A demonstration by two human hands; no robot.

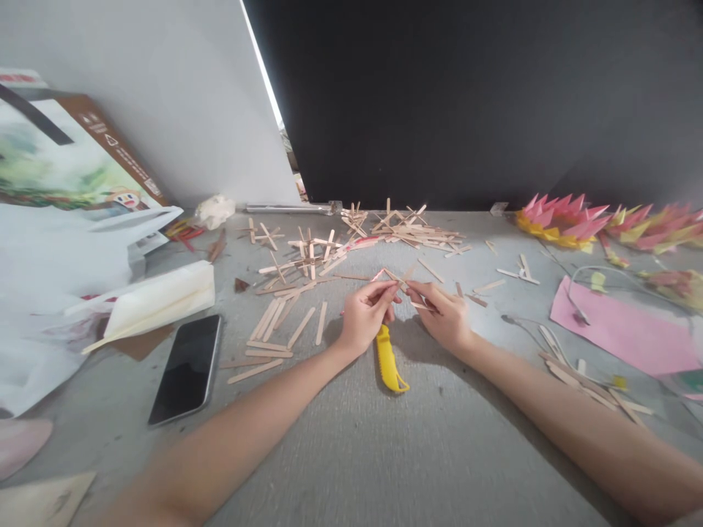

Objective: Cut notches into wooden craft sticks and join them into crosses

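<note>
My left hand (363,316) and my right hand (447,318) meet over the middle of the grey surface. Both are closed, fingertips pinching thin wooden craft sticks (392,275) that meet at an angle between them. One stick end near my left fingertips looks reddish. Another stick (420,305) pokes out from under my right fingers. How the sticks join is hidden by the fingers. Just below my left hand lies a yellow utility knife (389,362), its upper end close to the fingers.
Loose craft sticks (299,327) lie left, with a stick pile (420,230) and small crossed-stick pieces (310,249) behind. A black phone (187,369) and white plastic bag (60,285) are left. Pink-yellow paper crowns (565,219), pink paper (626,326) and a cable (574,293) are right.
</note>
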